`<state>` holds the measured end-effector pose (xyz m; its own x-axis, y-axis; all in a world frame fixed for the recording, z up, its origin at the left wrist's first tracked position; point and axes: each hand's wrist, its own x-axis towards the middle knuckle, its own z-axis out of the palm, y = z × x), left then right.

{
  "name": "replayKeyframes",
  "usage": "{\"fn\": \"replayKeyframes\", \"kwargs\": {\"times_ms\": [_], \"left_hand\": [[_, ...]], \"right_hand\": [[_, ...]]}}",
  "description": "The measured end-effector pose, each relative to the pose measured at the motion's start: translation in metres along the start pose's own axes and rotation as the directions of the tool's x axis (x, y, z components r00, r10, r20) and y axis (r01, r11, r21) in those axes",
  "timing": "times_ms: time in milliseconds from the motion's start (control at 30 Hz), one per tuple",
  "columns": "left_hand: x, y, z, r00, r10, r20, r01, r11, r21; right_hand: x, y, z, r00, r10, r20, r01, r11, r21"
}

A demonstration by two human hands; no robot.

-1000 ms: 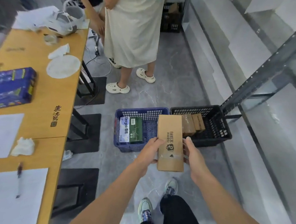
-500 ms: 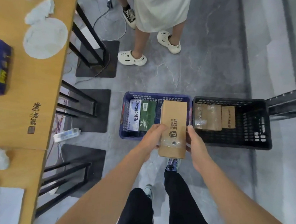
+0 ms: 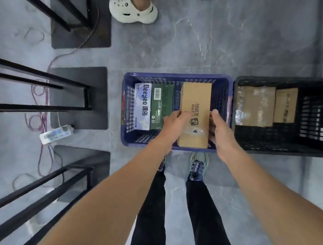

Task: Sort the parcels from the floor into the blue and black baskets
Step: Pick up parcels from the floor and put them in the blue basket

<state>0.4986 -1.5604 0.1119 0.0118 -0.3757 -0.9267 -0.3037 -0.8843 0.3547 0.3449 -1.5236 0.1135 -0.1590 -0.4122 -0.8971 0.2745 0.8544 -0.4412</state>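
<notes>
A long brown cardboard parcel [image 3: 195, 99] with black print lies lengthwise over the right half of the blue basket [image 3: 176, 76]. My left hand [image 3: 173, 124] grips its left edge and my right hand [image 3: 219, 130] holds its right edge. Inside the blue basket, to the left, sit a white-and-blue box [image 3: 142, 106] and a green box [image 3: 160, 105]. The black basket [image 3: 280, 148] stands right beside the blue one and holds two brown parcels [image 3: 254, 107], one of them taped over.
Black table legs [image 3: 40, 80] on dark floor mats fill the left side, with a white power strip [image 3: 55, 133] and loose cables on the floor. Another person's foot in a white clog [image 3: 132, 9] stands beyond the baskets. My own legs and shoes are below the blue basket.
My view has tilted down until I look straight onto the baskets. Both hands have carried the brown parcel forward and lower, over the blue basket.
</notes>
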Motion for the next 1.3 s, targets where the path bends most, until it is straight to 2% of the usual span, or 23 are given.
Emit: {"fn": "replayKeyframes", "kwargs": {"times_ms": [200,500,667,833,1100,1300], "left_hand": [[0.112,-0.021,0.002,0.999,-0.001,0.037,-0.002,0.998,0.06],[0.202,-0.018,0.001,0.998,0.005,0.066,-0.017,0.984,0.177],[0.222,-0.025,0.005,0.995,0.057,0.079,-0.073,0.973,0.218],[0.232,-0.032,0.009,0.995,0.083,0.06,-0.095,0.964,0.247],[0.249,-0.041,0.019,0.99,0.082,0.116,-0.109,0.965,0.241],[0.252,-0.048,0.019,0.983,0.127,0.135,-0.16,0.95,0.268]], "right_hand": [[0.119,0.041,0.021,0.997,0.066,-0.038,-0.067,0.997,-0.026],[0.221,0.065,0.042,0.993,0.092,-0.074,-0.1,0.989,-0.112],[0.247,0.064,0.046,0.995,0.094,-0.037,-0.099,0.98,-0.17],[0.263,0.065,0.055,0.995,0.099,-0.011,-0.099,0.986,-0.134],[0.282,0.075,0.059,0.998,0.056,0.037,-0.051,0.991,-0.127],[0.287,0.07,0.049,0.993,0.082,0.086,-0.073,0.992,-0.103]]}}
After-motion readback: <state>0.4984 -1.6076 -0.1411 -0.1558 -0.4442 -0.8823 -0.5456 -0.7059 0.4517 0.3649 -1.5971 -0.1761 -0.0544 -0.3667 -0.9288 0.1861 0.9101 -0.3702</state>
